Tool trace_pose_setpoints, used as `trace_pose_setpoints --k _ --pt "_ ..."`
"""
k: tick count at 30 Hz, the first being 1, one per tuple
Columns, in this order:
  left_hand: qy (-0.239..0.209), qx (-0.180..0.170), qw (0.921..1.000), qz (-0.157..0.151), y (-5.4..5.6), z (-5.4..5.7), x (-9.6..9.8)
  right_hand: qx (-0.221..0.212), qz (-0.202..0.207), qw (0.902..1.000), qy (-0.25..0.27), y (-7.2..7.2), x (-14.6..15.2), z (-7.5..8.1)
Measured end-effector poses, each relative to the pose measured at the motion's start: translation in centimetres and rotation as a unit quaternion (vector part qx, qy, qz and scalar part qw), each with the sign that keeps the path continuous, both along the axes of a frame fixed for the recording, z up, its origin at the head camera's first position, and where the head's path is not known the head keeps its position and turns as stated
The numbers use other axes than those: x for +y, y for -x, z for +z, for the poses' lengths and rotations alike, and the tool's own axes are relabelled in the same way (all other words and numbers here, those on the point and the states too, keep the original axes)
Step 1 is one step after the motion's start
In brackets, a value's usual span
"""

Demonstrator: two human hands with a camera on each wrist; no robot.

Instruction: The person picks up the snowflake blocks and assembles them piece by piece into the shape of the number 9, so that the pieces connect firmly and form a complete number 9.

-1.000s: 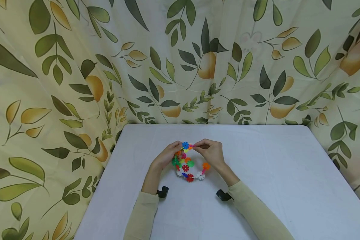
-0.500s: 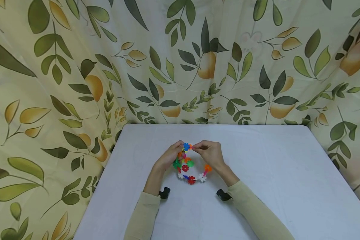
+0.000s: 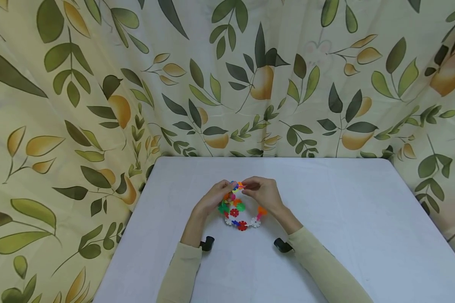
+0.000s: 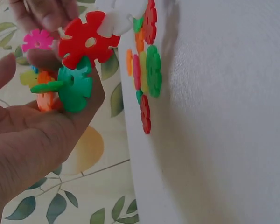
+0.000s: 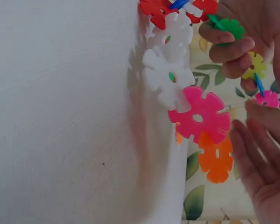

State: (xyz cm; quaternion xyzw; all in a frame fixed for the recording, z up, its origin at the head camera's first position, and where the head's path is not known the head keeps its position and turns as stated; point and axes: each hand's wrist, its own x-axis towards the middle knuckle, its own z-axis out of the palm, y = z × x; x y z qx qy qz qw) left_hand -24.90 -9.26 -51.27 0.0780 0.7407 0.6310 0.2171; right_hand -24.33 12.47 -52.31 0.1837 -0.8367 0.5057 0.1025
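Observation:
A chain of flower-shaped plastic interlocking discs curves between my hands, with a red disc (image 3: 242, 226) at its near side in the head view. My left hand (image 3: 212, 195) grips the chain's far left part. In the left wrist view its fingers curl round a green disc (image 4: 75, 86) and an orange disc (image 4: 45, 95). My right hand (image 3: 264, 193) pinches at a pink disc (image 5: 267, 99), beside a blue disc and a yellow disc (image 5: 255, 65). The chain's other end, a pink disc (image 5: 199, 115) and an orange disc (image 5: 216, 158), hangs near my right wrist.
More joined discs, including a green disc (image 4: 153, 72), show against the white tabletop (image 3: 326, 210). A black wrist camera (image 3: 207, 243) sits on my left wrist, another black wrist camera (image 3: 282, 245) on my right. A leaf-patterned curtain (image 3: 227, 84) stands behind the table.
My left hand has shifted slightly right, and its fingers now cover more of the blue disc, which has turned. My right hand has drawn slightly left. The chain moved a little with them.

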Motion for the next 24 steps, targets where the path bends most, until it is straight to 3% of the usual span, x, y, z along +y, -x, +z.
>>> trace_pose_setpoints --k 3,6,9,12,18,24 --pt "0.008 -0.002 0.9999 0.008 0.1 0.0 -0.2 -0.061 0.006 0.9953 -0.075 0.2 -0.1 -0.2" --pt "0.003 -0.007 0.9999 0.010 0.2 0.0 -0.4 -0.115 0.032 0.9812 -0.152 0.3 -0.4 -0.3" --pt "0.012 -0.003 0.9999 0.010 0.4 -0.1 -0.5 -0.137 0.049 0.9683 -0.203 0.4 -0.7 -0.4" --pt "0.022 0.010 0.9997 0.005 0.4 -0.2 -0.6 -0.129 0.053 0.9615 -0.236 0.5 -1.0 -0.8" --pt "0.042 0.027 0.9987 0.007 0.6 -0.3 -0.6 -0.134 0.049 0.9555 -0.258 0.5 -1.5 -1.2" --pt "0.041 0.033 0.9986 0.008 0.7 -0.3 -0.7 -0.123 0.051 0.9634 -0.233 0.6 -1.5 -1.1"
